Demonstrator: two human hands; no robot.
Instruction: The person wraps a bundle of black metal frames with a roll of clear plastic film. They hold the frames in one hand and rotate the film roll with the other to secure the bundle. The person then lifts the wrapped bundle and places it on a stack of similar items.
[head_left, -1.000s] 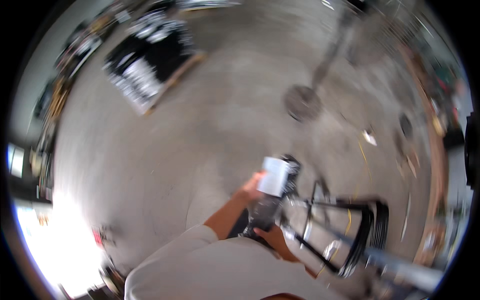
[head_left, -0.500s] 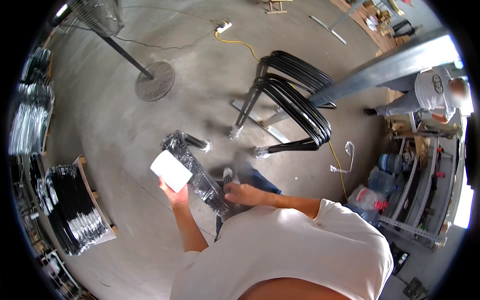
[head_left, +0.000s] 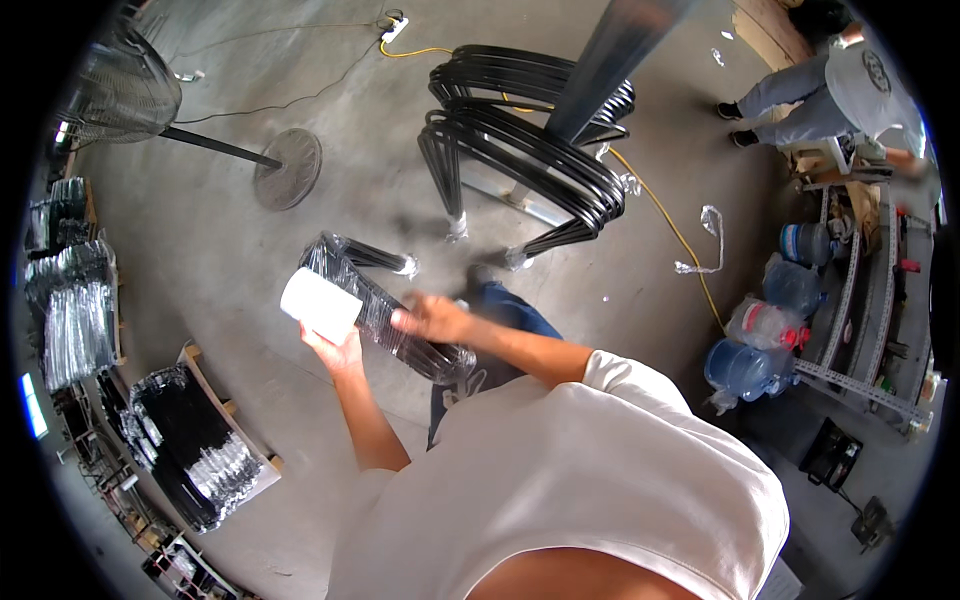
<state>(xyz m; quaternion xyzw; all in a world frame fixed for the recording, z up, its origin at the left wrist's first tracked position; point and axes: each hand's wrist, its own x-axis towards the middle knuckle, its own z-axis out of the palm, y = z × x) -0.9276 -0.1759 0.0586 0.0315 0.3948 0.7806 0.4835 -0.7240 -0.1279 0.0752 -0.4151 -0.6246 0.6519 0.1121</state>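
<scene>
My left hand [head_left: 335, 348] is closed around the lower end of a white roll of plastic wrap [head_left: 322, 306], tilted beside a bundle of black tubes [head_left: 375, 308]. Shiny clear film covers the bundle, which slants from the upper left down toward my lap. My right hand [head_left: 437, 318], slightly blurred, is at the bundle's right side with its fingers apart. Its fingertips overlap the bundle's edge; firm contact cannot be made out. The tubes' far leg [head_left: 375, 257] ends in a wrapped white tip.
Bent black tubes [head_left: 530, 165] hang on a metal stand ahead. A pedestal fan [head_left: 290, 168] stands at the far left. Stacked bundles [head_left: 185, 440] lie on pallets at left. Water jugs [head_left: 745, 368] and a metal rack [head_left: 870, 300] are at right, near another person [head_left: 800, 100]. A yellow cord [head_left: 665, 215] crosses the floor.
My view has turned, shifting the surroundings. My right hand has moved up and left along the bundle, its fingers opening from a closed pose. My left hand still holds the roll.
</scene>
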